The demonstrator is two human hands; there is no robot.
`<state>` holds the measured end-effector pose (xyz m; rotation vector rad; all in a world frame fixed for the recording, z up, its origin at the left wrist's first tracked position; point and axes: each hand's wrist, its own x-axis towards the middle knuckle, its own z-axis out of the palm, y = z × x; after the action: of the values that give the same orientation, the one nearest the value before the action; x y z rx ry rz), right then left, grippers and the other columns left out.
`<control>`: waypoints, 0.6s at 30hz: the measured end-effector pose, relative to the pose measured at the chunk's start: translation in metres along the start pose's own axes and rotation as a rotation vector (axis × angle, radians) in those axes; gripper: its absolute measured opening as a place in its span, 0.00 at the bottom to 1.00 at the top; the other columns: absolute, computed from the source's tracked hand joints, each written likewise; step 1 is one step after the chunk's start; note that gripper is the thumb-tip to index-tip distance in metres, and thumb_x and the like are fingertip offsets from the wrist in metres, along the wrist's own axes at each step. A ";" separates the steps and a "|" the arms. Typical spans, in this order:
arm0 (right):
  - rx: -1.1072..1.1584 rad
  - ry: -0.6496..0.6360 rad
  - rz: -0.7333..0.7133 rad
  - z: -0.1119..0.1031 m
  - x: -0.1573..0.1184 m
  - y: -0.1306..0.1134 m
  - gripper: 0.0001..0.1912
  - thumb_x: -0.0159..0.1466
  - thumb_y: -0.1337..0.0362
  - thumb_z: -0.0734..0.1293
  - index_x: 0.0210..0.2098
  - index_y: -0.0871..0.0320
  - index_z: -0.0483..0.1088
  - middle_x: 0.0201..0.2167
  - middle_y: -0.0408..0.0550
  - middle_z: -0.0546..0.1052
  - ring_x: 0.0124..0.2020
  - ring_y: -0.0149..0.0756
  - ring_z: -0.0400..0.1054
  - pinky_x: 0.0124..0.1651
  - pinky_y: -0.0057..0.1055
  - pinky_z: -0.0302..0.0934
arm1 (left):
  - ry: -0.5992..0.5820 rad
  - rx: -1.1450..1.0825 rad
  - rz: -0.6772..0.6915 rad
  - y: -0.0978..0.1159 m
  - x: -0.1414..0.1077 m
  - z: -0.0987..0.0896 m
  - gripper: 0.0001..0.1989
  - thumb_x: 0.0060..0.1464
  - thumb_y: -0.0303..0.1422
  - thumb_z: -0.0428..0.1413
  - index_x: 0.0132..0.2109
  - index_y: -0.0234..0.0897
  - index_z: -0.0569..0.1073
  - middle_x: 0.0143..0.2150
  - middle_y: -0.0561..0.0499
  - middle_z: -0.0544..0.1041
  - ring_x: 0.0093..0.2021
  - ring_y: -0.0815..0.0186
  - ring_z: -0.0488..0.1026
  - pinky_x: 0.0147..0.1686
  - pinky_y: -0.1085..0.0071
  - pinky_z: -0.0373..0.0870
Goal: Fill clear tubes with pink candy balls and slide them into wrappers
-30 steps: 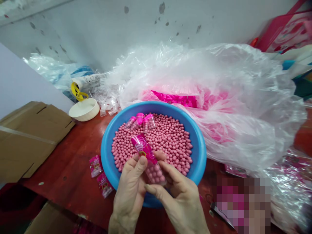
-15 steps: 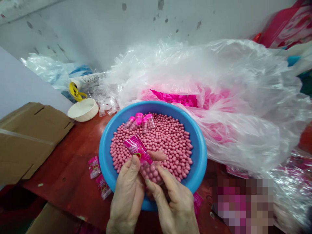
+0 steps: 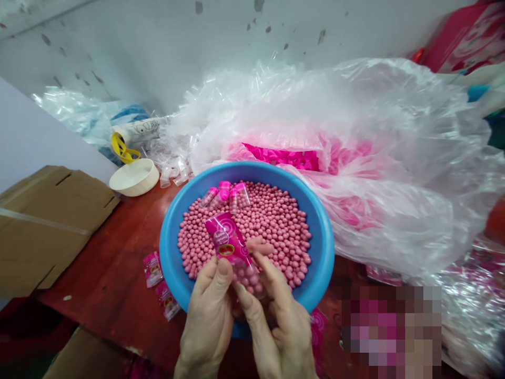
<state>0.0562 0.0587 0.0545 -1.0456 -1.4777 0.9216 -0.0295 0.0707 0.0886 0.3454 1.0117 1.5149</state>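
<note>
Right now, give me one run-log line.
left hand: on clear tube of pink beads | right hand: on same tube | pink printed wrapper: over tube end | below: blue basin, loose pink beads

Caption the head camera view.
Left hand and right hand hold a pink-labelled tube over a blue basin of pink balls.

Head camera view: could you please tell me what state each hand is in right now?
Left hand: closed, holding a clear plastic tube of small pink balls in a pink printed sleeve.
Right hand: closed, holding the same tube.
</note>
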 end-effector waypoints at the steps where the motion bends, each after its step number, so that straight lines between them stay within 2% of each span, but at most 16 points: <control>1: 0.005 0.008 -0.018 0.002 0.001 -0.001 0.28 0.63 0.71 0.61 0.63 0.56 0.55 0.59 0.50 0.67 0.56 0.41 0.66 0.54 0.34 0.66 | 0.031 0.004 0.018 0.000 0.000 0.001 0.11 0.50 0.37 0.60 0.39 0.38 0.80 0.35 0.46 0.82 0.34 0.63 0.77 0.37 0.70 0.72; 3: 0.001 0.009 -0.090 0.004 0.003 -0.004 0.31 0.63 0.74 0.60 0.64 0.52 0.53 0.61 0.46 0.64 0.58 0.39 0.62 0.57 0.34 0.63 | 0.038 0.029 0.025 0.000 0.000 0.002 0.12 0.52 0.37 0.59 0.41 0.37 0.80 0.37 0.45 0.81 0.32 0.64 0.76 0.34 0.72 0.71; 6: -0.014 0.036 -0.143 0.006 0.005 -0.004 0.32 0.62 0.77 0.60 0.63 0.50 0.55 0.60 0.43 0.65 0.58 0.39 0.63 0.57 0.35 0.62 | -0.013 0.083 -0.035 0.002 -0.001 0.002 0.16 0.53 0.39 0.57 0.44 0.34 0.79 0.39 0.41 0.80 0.25 0.69 0.71 0.24 0.75 0.67; 8: -0.013 0.078 -0.115 0.007 0.003 -0.003 0.31 0.61 0.76 0.61 0.62 0.52 0.57 0.59 0.43 0.67 0.56 0.41 0.65 0.55 0.36 0.65 | -0.027 0.095 -0.073 0.003 -0.002 0.000 0.17 0.53 0.40 0.57 0.46 0.34 0.78 0.38 0.41 0.80 0.19 0.75 0.64 0.17 0.79 0.60; 10: 0.009 0.120 -0.072 0.009 0.002 -0.002 0.30 0.60 0.75 0.63 0.60 0.50 0.60 0.57 0.42 0.69 0.53 0.41 0.68 0.53 0.36 0.67 | -0.030 0.090 -0.095 0.003 -0.002 -0.001 0.17 0.53 0.40 0.57 0.47 0.35 0.78 0.36 0.41 0.80 0.17 0.78 0.58 0.15 0.81 0.53; 15: 0.123 0.139 0.036 0.008 0.003 0.000 0.27 0.59 0.72 0.66 0.56 0.47 0.66 0.51 0.41 0.75 0.45 0.39 0.75 0.46 0.34 0.72 | -0.056 0.044 -0.136 0.004 -0.001 0.000 0.16 0.54 0.41 0.56 0.42 0.34 0.79 0.28 0.45 0.77 0.18 0.79 0.54 0.15 0.83 0.51; 18: 0.182 0.127 0.103 0.006 0.003 -0.001 0.23 0.59 0.71 0.68 0.53 0.49 0.69 0.45 0.43 0.79 0.37 0.38 0.77 0.38 0.31 0.75 | -0.023 0.010 -0.070 0.003 -0.001 0.001 0.15 0.53 0.40 0.57 0.41 0.34 0.79 0.22 0.50 0.73 0.17 0.78 0.53 0.13 0.83 0.50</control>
<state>0.0497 0.0613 0.0560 -1.0340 -1.2212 1.0235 -0.0304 0.0706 0.0915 0.3304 1.0034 1.4407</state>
